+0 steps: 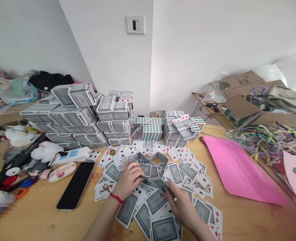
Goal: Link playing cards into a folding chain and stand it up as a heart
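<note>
My left hand [129, 180], with a red cord on its wrist, has its fingers curled around the edge of a playing card [145, 179] seen almost edge-on. Between the thumb and fingers of my right hand [180, 202] is another grey-backed playing card [161, 186], tilted. Just beyond them, several cards stand on edge as low walls [160, 157] in angled shapes. Beneath both hands lies a loose spread of playing cards [156, 202], some face up and some face down.
Stacked card blocks [79, 117] rise at the back left, with green card packs [152, 131] at the back centre. A black phone [76, 185] and a white power strip [72, 155] lie left. Pink paper [235, 167], tangled yarn [268, 140] and a cardboard box [257, 115] are right.
</note>
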### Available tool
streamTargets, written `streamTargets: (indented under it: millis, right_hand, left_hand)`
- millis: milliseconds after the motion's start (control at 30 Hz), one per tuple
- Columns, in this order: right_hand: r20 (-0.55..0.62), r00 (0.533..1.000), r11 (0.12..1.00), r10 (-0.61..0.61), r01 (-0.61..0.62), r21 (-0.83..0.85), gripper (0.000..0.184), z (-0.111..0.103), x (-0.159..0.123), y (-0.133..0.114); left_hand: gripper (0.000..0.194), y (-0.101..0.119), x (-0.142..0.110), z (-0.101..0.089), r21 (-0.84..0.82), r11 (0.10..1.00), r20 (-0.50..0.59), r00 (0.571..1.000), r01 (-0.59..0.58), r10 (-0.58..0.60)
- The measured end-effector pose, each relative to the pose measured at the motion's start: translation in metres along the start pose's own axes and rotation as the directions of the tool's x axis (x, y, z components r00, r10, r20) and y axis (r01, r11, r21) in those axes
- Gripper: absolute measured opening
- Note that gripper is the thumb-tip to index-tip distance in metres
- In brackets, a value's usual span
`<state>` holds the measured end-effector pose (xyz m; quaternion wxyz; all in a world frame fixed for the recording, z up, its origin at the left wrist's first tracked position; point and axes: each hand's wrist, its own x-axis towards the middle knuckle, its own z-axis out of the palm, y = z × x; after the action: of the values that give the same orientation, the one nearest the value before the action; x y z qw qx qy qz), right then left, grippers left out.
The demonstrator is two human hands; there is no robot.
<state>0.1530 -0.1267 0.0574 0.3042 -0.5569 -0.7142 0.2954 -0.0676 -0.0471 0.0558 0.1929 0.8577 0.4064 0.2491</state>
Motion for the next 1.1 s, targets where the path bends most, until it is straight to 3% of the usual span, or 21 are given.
streamTargets:
  millis: [167,700,900,1100]
  right_hand:
    - [-0.021,0.999,0.991,-0.025,0.022,-0.131,0.022,0.020,-0.004,0.004]
    - [-0.095,0.992,0.979,-0.086,0.066,-0.195,0.022,0.024,0.002,0.006]
    - [-0.030,0.996,0.940,-0.083,0.068,-0.335,0.020,0.023,0.009,0.000]
    - [0.157,0.987,0.838,0.018,0.071,-0.541,0.020,0.017,0.020,-0.012]
  left_hand:
    - [0.012,-0.009,0.004,-0.007,-0.150,0.989,0.011,1.000,0.014,-0.013]
    - [0.013,-0.009,0.008,-0.013,-0.231,0.972,0.016,0.999,0.044,-0.042]
    - [0.015,-0.007,0.009,-0.014,-0.234,0.971,0.022,0.999,0.037,-0.033]
    - [0.017,-0.007,0.010,-0.014,-0.243,0.970,0.013,1.000,0.018,-0.015]
